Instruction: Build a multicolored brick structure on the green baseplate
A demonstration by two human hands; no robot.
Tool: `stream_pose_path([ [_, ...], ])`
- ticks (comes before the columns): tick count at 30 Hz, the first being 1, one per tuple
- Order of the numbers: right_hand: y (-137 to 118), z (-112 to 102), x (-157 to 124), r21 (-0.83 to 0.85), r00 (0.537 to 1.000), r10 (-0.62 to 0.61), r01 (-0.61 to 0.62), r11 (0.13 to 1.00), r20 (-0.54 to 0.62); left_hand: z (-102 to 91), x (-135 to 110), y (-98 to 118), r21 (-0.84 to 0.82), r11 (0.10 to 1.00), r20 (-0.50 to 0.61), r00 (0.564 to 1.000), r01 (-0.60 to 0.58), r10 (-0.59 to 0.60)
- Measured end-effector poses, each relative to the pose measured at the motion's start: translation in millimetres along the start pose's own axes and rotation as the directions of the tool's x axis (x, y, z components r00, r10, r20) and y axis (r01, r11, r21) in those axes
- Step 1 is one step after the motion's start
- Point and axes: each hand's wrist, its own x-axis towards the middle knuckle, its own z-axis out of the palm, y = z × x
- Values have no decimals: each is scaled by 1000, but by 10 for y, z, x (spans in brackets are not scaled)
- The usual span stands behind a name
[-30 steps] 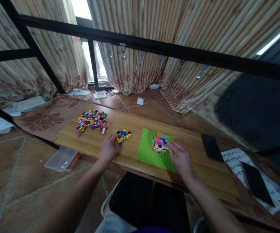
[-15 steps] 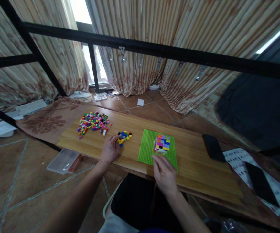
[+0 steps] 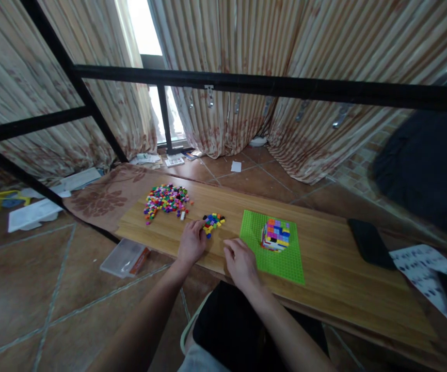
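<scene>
My left hand (image 3: 192, 242) rests at the left edge of a small group of toy bricks (image 3: 213, 222), blue, yellow, red, green and black. Its fingers are curled down onto the bricks' edge, and what lies under the fingertips is hidden. My right hand (image 3: 242, 264) hovers over the wood, just left of the green baseplate (image 3: 251, 227). Thumb and fingers are bent together there; anything between them is too small to make out. On the baseplate stands a block of stacked bricks (image 3: 275, 235), with a multicoloured top and whitish sides.
A larger heap of loose bricks (image 3: 167, 199) lies on the left of the wooden board (image 3: 324, 258). A black phone (image 3: 370, 244) sits on its right, near a printed sheet (image 3: 420, 268). Below the left edge is a clear plastic box (image 3: 121, 258). A black rail (image 3: 239, 82) crosses behind.
My right hand has moved left, from the front of the brick block to beside the baseplate. My left hand stays at the small group of bricks. The view has turned slightly left.
</scene>
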Motion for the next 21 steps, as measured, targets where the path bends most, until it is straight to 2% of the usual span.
stream_pose_path([
  [7, -194, 208, 342, -130, 995, 64, -53, 990, 82, 20, -2, -45, -9, 1000, -3, 1000, 1, -1],
  [15, -322, 401, 445, -315, 986, 157, -131, 940, 59, 29, 2, -97, -7, 1000, 9, 1000, 19, -19],
  [18, -313, 407, 418, -291, 990, 133, -115, 950, 44, 27, 6, -107, -10, 1000, 6, 1000, 16, -16],
  [21, -273, 360, 322, -155, 993, 118, -116, 981, 2, 27, 19, -125, -3, 1000, -4, 1000, -6, 6],
])
